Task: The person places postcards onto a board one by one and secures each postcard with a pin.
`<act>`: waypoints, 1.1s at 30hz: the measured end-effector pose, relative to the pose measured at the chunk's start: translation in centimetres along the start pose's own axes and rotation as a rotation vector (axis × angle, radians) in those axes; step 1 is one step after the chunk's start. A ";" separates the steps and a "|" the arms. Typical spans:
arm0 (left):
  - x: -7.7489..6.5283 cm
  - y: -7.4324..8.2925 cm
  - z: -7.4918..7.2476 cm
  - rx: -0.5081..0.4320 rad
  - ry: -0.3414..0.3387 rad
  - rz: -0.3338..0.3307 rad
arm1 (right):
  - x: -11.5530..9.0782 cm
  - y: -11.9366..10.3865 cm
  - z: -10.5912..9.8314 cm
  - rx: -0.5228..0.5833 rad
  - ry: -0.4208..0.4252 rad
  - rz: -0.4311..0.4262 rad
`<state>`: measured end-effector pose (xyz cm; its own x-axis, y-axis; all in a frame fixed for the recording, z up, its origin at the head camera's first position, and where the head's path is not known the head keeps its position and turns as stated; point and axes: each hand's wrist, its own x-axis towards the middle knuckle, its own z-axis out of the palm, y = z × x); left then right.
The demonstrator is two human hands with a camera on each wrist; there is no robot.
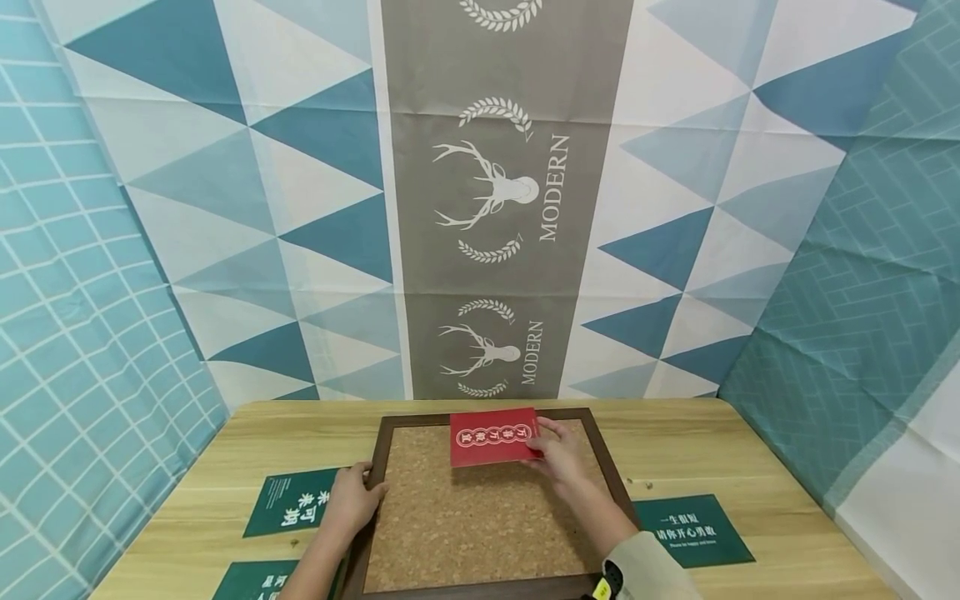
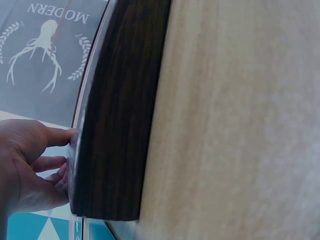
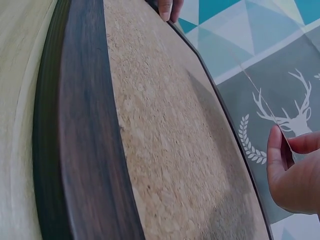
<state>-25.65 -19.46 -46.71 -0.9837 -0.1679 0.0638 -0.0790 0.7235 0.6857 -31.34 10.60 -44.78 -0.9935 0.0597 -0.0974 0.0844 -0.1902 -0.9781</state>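
A framed cork board (image 1: 480, 525) with a dark wooden frame (image 1: 380, 454) lies on the table. My left hand (image 1: 354, 497) grips the frame's left side; in the left wrist view the thumb and fingers of that hand (image 2: 32, 165) bend around the frame's edge. Between thumb and fingers, my right hand (image 1: 558, 458) pinches the right end of a red card (image 1: 487, 439) with white printing. This card overlaps the board's far part in the head view. From the right wrist, the right hand (image 3: 295, 170) shows the card edge-on, as a thin line.
Dark green cards with white writing lie on the wooden table (image 1: 300, 429): one (image 1: 288, 500) left of the board, another (image 1: 251, 579) nearer, a third (image 1: 693, 530) to the right. Small bits (image 1: 649, 485) lie by the right one. A patterned cloth backdrop (image 1: 480, 208) stands behind.
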 end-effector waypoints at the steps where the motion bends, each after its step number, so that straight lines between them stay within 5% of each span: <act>1: 0.0 0.0 0.0 0.004 -0.001 0.000 | 0.0 0.0 0.1 0.004 -0.001 -0.004; 33: 0.3 0.1 0.1 0.018 -0.006 -0.017 | 0.1 1.1 2.7 0.018 -0.030 -0.004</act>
<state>-25.96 -19.39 -46.69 -0.9831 -0.1767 0.0480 -0.0988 0.7324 0.6736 -31.52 7.73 -45.38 -0.9957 0.0313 -0.0876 0.0792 -0.2076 -0.9750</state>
